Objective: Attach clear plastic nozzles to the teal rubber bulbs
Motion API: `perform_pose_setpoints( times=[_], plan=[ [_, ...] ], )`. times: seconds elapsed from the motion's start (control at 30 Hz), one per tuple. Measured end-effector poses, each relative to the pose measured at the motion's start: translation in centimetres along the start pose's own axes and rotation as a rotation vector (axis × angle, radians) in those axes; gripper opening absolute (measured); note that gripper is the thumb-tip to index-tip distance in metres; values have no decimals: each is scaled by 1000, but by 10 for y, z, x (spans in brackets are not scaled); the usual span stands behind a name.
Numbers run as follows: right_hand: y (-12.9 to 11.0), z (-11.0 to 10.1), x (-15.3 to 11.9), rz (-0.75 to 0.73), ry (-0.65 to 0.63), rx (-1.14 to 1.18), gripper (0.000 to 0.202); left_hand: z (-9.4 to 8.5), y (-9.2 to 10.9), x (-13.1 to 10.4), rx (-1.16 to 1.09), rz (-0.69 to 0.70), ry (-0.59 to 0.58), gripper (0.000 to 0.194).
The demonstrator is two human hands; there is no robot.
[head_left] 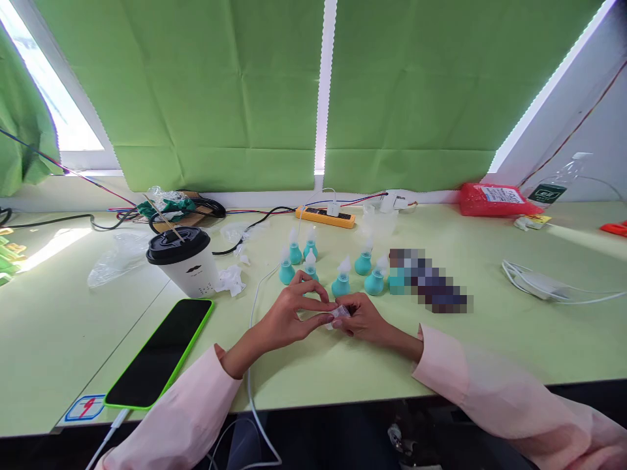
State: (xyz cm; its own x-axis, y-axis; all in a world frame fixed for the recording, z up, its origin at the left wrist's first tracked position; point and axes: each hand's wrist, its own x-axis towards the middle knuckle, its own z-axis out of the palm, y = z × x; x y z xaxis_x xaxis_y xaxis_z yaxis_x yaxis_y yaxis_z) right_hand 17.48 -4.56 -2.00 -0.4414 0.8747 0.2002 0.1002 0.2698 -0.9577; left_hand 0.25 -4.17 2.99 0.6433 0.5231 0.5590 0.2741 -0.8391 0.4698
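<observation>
In front of me my left hand (289,314) pinches a small translucent plastic piece (339,313) between thumb and fingertips. My right hand (366,320) closes on the same piece from the other side. Its exact kind is too small to tell, and the fingers hide part of it. Just beyond my hands stand several teal squeeze bulbs with clear pointed tips, like nasal aspirators; one such bulb (341,285) is right behind the fingertips, and another bulb (375,283) stands to its right. The left hand partly covers a bulb (310,269).
Left of my arm lie a phone (159,352) in a green case and a lidded paper cup (189,271). A white cable (251,365) runs beside my left wrist. Behind the bulbs is an orange power strip (318,218). At right are a charger (539,285) and a red package (490,200).
</observation>
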Motion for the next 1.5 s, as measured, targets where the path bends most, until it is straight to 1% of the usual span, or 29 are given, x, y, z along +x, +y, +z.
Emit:
perform_pose_setpoints(
  times=[0.13, 0.23, 0.37, 0.5, 0.6, 0.67, 0.8, 0.97, 1.13, 1.27, 1.4, 1.5],
  plan=[
    [-1, 1, 1, -33, 39, -69, 39, 3, -2, 0, 11, 59, 51, 13],
    [-3, 0, 0, -50, 52, -135, 41, 2, -2, 0, 1, 57, 62, 11],
    [-4, -2, 0, -40, -22, -174, 39, -2, -1, 0, -61, 8, -30, 12],
    [-5, -4, 0, -68, -77, -207, 41, -4, 0, 1, -53, -20, -95, 11],
    [-7, -5, 1, -74, -136, -232, 43, -4, 0, 0, -8, -3, -153, 11],
    [-9, -5, 0, -46, -172, -220, 42, -3, 0, 0, 40, 26, -163, 13],
    [-10, -6, 0, 21, -217, -156, 41, -1, 3, -1, 118, 62, -142, 14],
    [-9, -5, 1, 38, -204, -140, 42, 1, 6, -1, 125, 66, -144, 12],
    [-6, -5, 1, 7, -160, -142, 41, 1, 6, 0, 115, 75, -115, 10],
    [-4, -4, 1, -41, -114, -154, 40, 3, 5, 0, 114, 82, -58, 9],
    [-4, -3, 2, -41, -45, -146, 41, 7, 3, -1, 136, 71, 18, 9],
    [-4, -3, 2, -26, -52, -133, 42, 7, 4, -2, 139, 44, 34, 8]
  ],
)
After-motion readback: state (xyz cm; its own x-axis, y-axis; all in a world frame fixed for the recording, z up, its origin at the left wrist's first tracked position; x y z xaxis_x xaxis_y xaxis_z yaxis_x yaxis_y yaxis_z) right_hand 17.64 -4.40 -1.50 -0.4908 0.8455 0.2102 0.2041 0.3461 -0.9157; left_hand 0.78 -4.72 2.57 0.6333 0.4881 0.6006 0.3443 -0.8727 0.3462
